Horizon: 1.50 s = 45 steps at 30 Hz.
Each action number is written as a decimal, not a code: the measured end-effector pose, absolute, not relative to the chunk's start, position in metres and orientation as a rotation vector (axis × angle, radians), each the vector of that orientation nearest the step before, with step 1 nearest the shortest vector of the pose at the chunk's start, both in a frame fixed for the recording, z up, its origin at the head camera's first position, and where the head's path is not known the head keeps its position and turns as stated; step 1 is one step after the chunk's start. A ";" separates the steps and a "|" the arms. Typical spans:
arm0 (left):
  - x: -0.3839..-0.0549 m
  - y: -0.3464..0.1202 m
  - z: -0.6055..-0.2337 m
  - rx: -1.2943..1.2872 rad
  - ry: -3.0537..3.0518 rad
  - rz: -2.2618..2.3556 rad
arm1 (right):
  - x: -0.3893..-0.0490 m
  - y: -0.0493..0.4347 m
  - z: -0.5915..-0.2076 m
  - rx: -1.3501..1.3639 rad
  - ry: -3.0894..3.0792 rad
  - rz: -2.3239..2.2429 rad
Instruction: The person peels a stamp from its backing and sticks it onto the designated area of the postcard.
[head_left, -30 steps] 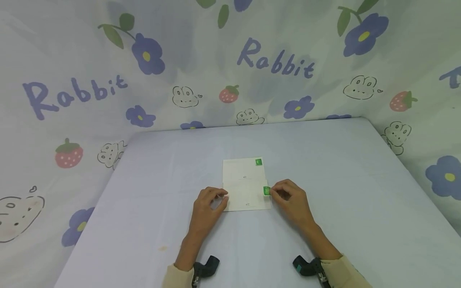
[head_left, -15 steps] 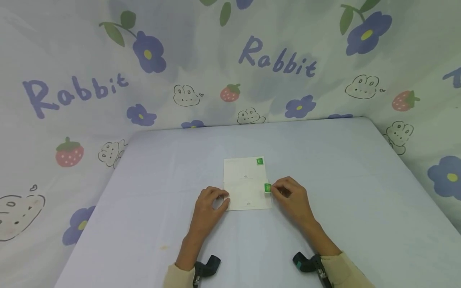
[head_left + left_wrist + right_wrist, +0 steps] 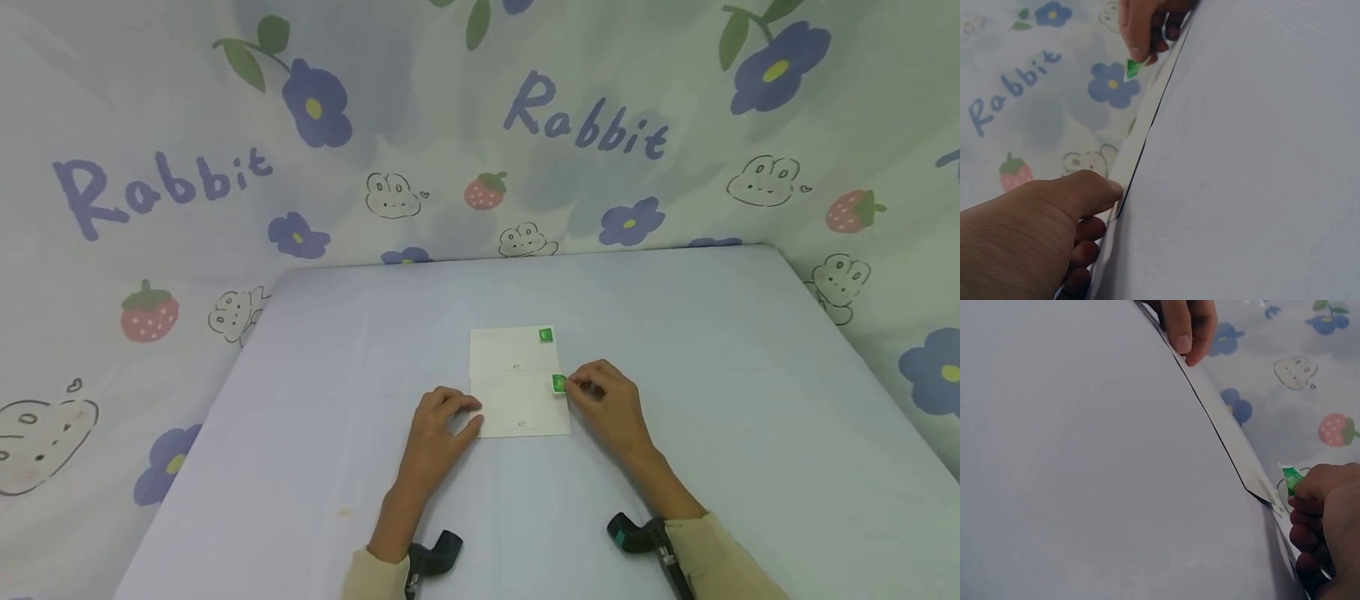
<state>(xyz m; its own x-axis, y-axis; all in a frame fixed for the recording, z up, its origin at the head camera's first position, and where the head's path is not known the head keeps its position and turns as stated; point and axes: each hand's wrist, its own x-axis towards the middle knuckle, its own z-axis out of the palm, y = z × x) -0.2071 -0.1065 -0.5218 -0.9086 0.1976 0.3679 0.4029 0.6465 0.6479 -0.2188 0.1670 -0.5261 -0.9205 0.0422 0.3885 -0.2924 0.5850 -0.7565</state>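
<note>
My right hand [image 3: 609, 406] pinches a small green stamp [image 3: 559, 383] with a pale border between thumb and index finger. The stamp is over the upper right corner of the nearer cream card [image 3: 517, 406]; in the right wrist view the stamp [image 3: 1291, 478] stands tilted, above the paper. Beyond it lies a second cream card [image 3: 510, 348], with another green stamp [image 3: 545, 335] at its upper right corner. My left hand [image 3: 442, 429] rests its thumb and index fingertips, slightly apart, on the nearer card's left edge. That thumb [image 3: 1100, 190] also shows at the edge in the left wrist view.
A white cloth covers the table [image 3: 360, 350]. Behind it hangs a curtain [image 3: 427, 125] printed with flowers, rabbits and strawberries. Black camera mounts [image 3: 437, 552] sit on both wrists.
The right hand has moved slightly up and away from me with the stamp, toward the nearer card's top corner. The left hand stays at the card's left edge. The head view has shifted a little.
</note>
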 end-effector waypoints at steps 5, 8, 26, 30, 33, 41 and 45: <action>-0.208 -0.105 -0.520 -0.500 -2.606 -1.099 | -0.222 0.168 -0.525 0.197 -2.474 1.252; -0.208 -0.104 -0.519 -0.503 -2.609 -1.092 | -0.224 0.168 -0.525 0.185 -2.489 1.251; -0.209 -0.104 -0.518 -0.503 -2.611 -1.081 | -0.227 0.164 -0.523 0.187 -2.558 1.205; -0.209 -0.104 -0.518 -0.509 -2.610 -1.077 | -0.228 0.163 -0.524 0.215 -2.575 1.142; -0.209 -0.103 -0.518 -0.505 -2.615 -1.068 | -0.228 0.161 -0.524 0.207 -2.600 1.115; -0.208 -0.104 -0.518 -0.463 -2.650 -1.068 | -0.226 0.161 -0.525 0.249 -2.509 1.130; -0.207 -0.104 -0.518 -0.453 -2.655 -1.078 | -0.224 0.162 -0.524 0.383 -2.366 1.107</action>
